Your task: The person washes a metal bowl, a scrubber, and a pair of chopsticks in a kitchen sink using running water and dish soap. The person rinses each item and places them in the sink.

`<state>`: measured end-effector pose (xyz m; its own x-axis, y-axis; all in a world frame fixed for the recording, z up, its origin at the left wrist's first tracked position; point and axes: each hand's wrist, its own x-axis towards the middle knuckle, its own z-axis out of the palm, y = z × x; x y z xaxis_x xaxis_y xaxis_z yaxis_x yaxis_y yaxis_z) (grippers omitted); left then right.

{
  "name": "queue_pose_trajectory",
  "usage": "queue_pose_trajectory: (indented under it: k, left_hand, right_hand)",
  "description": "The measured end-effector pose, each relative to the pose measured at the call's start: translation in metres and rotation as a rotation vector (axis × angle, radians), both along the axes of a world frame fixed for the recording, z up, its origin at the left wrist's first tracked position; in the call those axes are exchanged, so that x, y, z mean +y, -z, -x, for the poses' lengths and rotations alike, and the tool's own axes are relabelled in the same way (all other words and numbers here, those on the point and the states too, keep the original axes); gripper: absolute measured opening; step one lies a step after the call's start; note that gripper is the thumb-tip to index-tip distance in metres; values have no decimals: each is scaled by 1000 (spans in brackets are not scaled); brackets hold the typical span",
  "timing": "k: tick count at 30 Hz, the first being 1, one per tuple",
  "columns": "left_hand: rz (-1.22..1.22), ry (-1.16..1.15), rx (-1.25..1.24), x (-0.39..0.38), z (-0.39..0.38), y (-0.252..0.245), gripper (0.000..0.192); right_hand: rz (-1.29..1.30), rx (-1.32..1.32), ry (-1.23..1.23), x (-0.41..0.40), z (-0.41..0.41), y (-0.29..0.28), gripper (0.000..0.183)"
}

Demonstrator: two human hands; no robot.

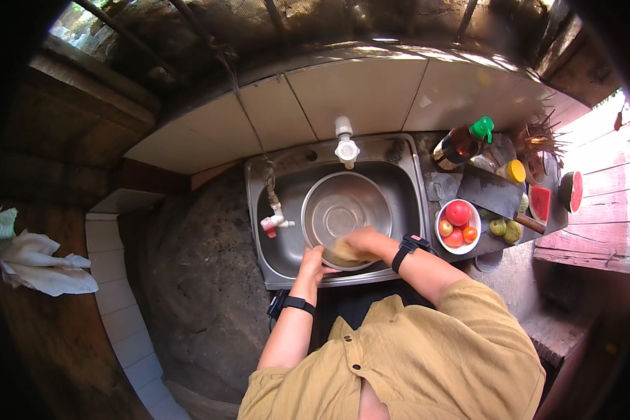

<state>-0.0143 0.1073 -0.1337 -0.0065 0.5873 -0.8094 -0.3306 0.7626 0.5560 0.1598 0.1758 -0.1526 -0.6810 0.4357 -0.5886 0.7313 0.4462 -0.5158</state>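
A round metal bowl stands inside the stainless-steel sink. My left hand holds the bowl's near left rim. Inside the bowl, near its near right wall, my right hand is closed on a tan fibrous scrubber, whose exact kind I cannot tell. A white plastic tap juts from the tiled wall above the bowl's far edge. Left of the bowl hangs a second white tap with a red handle.
Right of the sink lies a cleaver, behind a white bowl of tomatoes. A pump bottle, a yellow-lidded jar, watermelon pieces and green vegetables crowd that counter. White cloths hang far left.
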Motion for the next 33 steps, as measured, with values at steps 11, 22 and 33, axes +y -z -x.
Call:
queue_pose_trajectory:
  k: [11,22,33]
  left_hand:
    - [21,27,188,16,-11,-3,60]
    - [-86,-48,177,-14,-22,-8,69]
    - [27,-219,-177,-10,3,39,67]
  right_hand:
    - [-673,573,674,10,14,-41,67]
    - [-346,-103,975,62,-29,25,40]
    - [165,690,1843,-9,-81,87,41]
